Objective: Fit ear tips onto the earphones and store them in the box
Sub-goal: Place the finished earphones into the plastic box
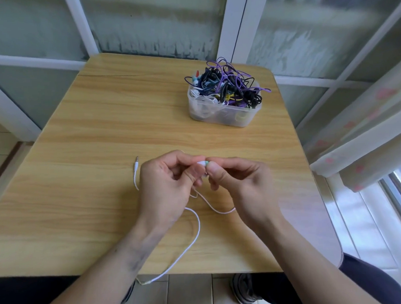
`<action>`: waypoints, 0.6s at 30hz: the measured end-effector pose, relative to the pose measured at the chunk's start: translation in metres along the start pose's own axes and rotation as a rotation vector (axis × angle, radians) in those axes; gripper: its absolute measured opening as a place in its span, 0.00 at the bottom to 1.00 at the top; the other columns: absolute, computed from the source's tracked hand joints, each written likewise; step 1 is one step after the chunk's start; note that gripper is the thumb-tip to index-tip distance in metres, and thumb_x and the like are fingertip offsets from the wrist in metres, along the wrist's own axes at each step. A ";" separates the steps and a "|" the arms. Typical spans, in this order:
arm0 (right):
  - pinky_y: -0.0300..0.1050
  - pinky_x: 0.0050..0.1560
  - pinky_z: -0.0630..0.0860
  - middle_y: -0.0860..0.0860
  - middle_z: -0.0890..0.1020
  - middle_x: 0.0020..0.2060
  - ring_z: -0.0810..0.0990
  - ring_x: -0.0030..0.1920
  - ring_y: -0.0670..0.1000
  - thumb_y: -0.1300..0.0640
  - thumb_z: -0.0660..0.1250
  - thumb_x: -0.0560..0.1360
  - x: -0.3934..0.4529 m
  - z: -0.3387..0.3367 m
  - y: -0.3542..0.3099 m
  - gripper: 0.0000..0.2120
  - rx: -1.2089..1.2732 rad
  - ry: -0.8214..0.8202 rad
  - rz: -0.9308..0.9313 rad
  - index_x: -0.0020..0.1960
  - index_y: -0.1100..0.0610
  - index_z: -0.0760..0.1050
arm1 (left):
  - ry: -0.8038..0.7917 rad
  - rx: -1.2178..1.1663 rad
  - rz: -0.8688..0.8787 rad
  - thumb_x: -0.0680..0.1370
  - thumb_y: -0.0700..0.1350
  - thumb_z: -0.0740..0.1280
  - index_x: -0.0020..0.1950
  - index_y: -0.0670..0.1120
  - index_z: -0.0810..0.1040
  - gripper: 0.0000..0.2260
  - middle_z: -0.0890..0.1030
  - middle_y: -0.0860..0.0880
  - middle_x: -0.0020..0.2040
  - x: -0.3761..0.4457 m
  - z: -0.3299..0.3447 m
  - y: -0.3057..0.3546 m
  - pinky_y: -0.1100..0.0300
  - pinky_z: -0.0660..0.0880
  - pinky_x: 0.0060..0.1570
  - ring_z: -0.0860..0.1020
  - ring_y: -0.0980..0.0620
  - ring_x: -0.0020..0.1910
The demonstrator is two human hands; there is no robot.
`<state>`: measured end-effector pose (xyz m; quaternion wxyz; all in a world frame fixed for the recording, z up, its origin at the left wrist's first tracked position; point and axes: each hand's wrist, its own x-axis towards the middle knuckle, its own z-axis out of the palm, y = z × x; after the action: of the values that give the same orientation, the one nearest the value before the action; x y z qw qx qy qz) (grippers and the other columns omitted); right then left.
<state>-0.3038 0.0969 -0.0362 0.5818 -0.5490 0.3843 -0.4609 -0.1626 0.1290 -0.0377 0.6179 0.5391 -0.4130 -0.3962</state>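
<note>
White earbud (201, 163) (green-tipped) between both hands' fingertips (193, 160)

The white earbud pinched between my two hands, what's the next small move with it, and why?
Probably press and twist the green ear tip fully onto the white earbud. The left hand pinches the earbud and the right hand pinches the tip right against it, but whether it is seated cannot be told. The white cable still trails across the table, far from the clear plastic box.
</note>
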 end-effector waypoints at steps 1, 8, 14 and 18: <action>0.40 0.39 0.76 0.50 0.85 0.34 0.78 0.33 0.49 0.58 0.74 0.69 0.001 -0.001 -0.002 0.11 0.005 -0.019 0.017 0.49 0.64 0.84 | 0.000 0.001 0.008 0.72 0.37 0.71 0.42 0.46 0.82 0.05 0.82 0.44 0.32 0.000 -0.001 0.001 0.63 0.75 0.32 0.77 0.52 0.29; 0.42 0.40 0.79 0.56 0.86 0.38 0.82 0.34 0.52 0.64 0.74 0.70 0.006 -0.013 -0.011 0.09 -0.078 -0.089 -0.073 0.50 0.60 0.83 | -0.042 -0.033 0.040 0.72 0.36 0.72 0.50 0.38 0.81 0.08 0.84 0.43 0.37 0.003 -0.002 0.008 0.62 0.77 0.34 0.80 0.50 0.31; 0.47 0.41 0.81 0.57 0.86 0.38 0.85 0.37 0.53 0.62 0.72 0.73 0.009 -0.023 -0.016 0.07 -0.142 -0.172 -0.066 0.49 0.62 0.81 | -0.093 -0.091 -0.004 0.71 0.40 0.71 0.46 0.37 0.80 0.07 0.83 0.44 0.34 0.001 -0.001 0.007 0.61 0.77 0.32 0.79 0.50 0.30; 0.45 0.39 0.80 0.56 0.86 0.37 0.83 0.36 0.50 0.61 0.72 0.73 0.011 -0.029 -0.019 0.04 -0.205 -0.236 -0.069 0.46 0.61 0.82 | -0.153 -0.121 -0.058 0.70 0.40 0.70 0.45 0.37 0.79 0.08 0.83 0.44 0.35 0.001 -0.001 0.006 0.59 0.76 0.31 0.79 0.50 0.29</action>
<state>-0.3308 0.0783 -0.0201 0.5476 -0.6687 0.3392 -0.3714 -0.1612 0.1290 -0.0320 0.6042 0.4808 -0.4186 -0.4781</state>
